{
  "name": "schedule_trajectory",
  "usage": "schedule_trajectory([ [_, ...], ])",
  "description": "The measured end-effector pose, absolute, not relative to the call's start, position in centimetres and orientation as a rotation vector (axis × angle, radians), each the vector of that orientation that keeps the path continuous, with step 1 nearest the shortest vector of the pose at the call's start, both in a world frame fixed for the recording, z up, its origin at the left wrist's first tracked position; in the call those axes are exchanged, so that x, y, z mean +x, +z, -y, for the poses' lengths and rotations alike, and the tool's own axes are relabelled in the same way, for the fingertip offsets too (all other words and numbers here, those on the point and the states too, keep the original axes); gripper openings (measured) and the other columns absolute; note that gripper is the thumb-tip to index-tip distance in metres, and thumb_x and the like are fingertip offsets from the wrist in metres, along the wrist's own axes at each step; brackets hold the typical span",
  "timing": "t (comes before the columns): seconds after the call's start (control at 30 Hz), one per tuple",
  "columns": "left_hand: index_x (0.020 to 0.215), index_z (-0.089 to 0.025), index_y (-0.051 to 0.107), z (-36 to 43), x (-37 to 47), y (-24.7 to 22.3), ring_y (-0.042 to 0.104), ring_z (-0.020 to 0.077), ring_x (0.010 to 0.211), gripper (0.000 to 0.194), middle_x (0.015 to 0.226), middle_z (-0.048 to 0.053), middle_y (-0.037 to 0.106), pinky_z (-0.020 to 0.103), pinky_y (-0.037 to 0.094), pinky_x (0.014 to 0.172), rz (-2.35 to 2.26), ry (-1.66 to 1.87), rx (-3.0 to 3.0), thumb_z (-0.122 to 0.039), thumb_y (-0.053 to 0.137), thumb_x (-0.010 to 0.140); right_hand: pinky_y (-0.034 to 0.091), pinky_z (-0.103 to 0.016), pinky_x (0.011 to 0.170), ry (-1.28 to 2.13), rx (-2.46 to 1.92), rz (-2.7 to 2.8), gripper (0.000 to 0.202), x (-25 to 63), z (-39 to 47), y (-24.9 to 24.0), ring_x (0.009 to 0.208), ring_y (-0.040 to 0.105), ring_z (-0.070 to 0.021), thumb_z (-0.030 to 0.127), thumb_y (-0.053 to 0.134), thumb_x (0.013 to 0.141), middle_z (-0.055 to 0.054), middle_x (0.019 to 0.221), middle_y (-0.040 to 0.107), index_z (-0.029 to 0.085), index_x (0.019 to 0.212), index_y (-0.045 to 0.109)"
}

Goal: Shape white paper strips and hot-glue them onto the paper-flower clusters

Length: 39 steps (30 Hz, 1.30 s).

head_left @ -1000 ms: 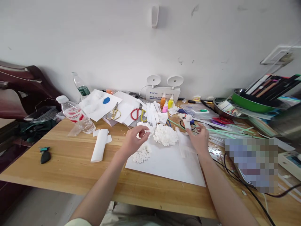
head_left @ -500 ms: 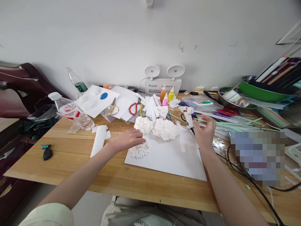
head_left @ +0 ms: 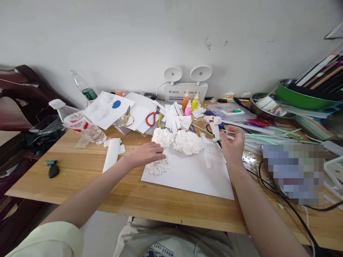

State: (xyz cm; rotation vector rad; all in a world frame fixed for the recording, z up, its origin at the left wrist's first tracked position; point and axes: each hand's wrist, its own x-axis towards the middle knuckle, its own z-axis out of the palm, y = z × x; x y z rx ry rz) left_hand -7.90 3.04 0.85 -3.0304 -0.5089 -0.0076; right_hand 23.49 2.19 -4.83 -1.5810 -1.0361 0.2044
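Note:
My left hand (head_left: 148, 154) is palm down over the left side of the white paper, its fingers stretched and slightly bent. Under and beside it are a small heap of white paper bits (head_left: 158, 167) and a fluffy white cluster (head_left: 162, 137); contact is hard to tell. A larger white cluster (head_left: 188, 142) lies to the right on the sheet of paper (head_left: 187, 178). My right hand (head_left: 233, 144) is at the sheet's right edge, thumb and fingers apart, with nothing seen between them. Just left of its thumb is a white glue gun (head_left: 215, 129).
Scissors (head_left: 125, 118), paper strips (head_left: 172, 119) and small paint bottles (head_left: 188, 108) lie behind the clusters. A water bottle (head_left: 80, 125) leans at left, near a white roll (head_left: 112, 154). Black cables (head_left: 270, 191) and green sticks (head_left: 284, 136) spread at right.
The camera view has tilted slightly, so the table appears a little higher. Both hands stay almost in the same places, with the right fingers shifting slightly.

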Motion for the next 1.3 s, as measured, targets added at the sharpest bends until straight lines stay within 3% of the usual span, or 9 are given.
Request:
schedule_trajectory([
  [0.97, 0.089, -0.019, 0.055, -3.35, -7.53, 0.84, 0.047, 0.0141, 0.069, 0.02, 0.074, 0.002, 0.055, 0.028, 0.032, 0.064, 0.349, 0.088, -2.899, -0.004, 0.043, 0.082, 0.045, -0.03, 0.064, 0.255, -1.529, 1.015, 0.03, 23.21, -2.09, -4.69, 0.08, 0.053, -0.016, 0.028, 0.054, 0.071, -0.005, 0.095, 0.052, 0.021, 0.1, 0.055],
  [1.3, 0.096, -0.02, 0.055, -3.06, -7.69, 1.22, 0.047, 0.0158, 0.075, 0.019, 0.078, 0.003, 0.056, 0.028, 0.032, 0.067, 0.43, 0.148, -2.935, -0.013, 0.04, 0.087, 0.046, -0.031, 0.064, 0.269, -1.529, 1.019, 0.03, 22.98, -1.92, -4.28, 0.079, 0.054, -0.0163, 0.027, 0.054, 0.07, -0.006, 0.094, 0.053, 0.019, 0.099, 0.056],
])
